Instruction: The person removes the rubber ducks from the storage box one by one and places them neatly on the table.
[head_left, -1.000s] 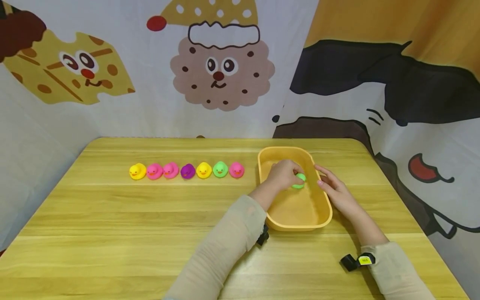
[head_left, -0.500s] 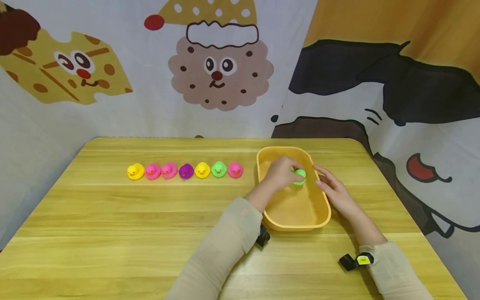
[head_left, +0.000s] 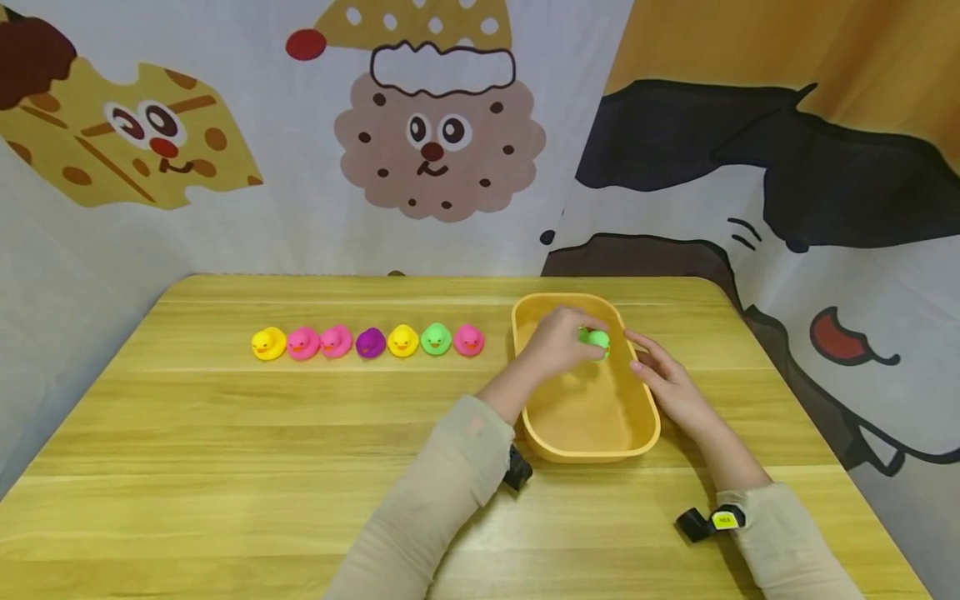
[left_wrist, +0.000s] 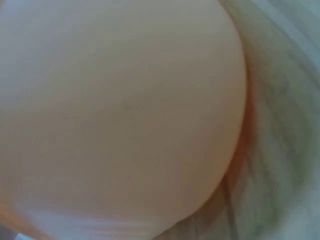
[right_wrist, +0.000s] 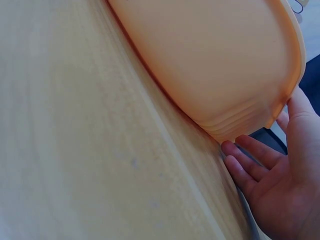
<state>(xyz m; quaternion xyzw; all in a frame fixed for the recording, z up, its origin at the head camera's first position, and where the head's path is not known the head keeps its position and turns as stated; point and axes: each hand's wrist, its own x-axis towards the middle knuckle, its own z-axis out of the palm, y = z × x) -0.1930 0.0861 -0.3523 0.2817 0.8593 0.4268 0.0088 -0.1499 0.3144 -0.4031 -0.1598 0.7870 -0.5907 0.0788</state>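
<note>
In the head view my left hand (head_left: pixel 558 340) pinches a green rubber duck (head_left: pixel 598 340) inside the orange-yellow plastic basin (head_left: pixel 588 457), near its far right part. The fingers cover part of the duck. My right hand (head_left: pixel 671 387) touches the basin's right side from outside, thumb and fingers at the rim. From the right wrist, that hand (right_wrist: pixel 280 185) shows fairly straight fingers against the outer wall (right_wrist: pixel 215 65) and the thumb by the rim. Only the basin's outer wall (left_wrist: pixel 125 110) fills the left wrist view; the left hand itself is hidden there.
Left of the basin, several rubber ducks stand in a row: yellow (head_left: pixel 269 343), pink (head_left: pixel 303 342), pink (head_left: pixel 336 341), purple (head_left: pixel 371 342), yellow (head_left: pixel 403 341), green (head_left: pixel 437 339) and pink (head_left: pixel 469 340). A printed curtain (head_left: pixel 300 233) hangs behind the wooden table (head_left: pixel 225 483).
The left hand has risen slightly and shifted left with the green rubber duck, lifting it from the basin floor. The right hand stays at the basin's side.
</note>
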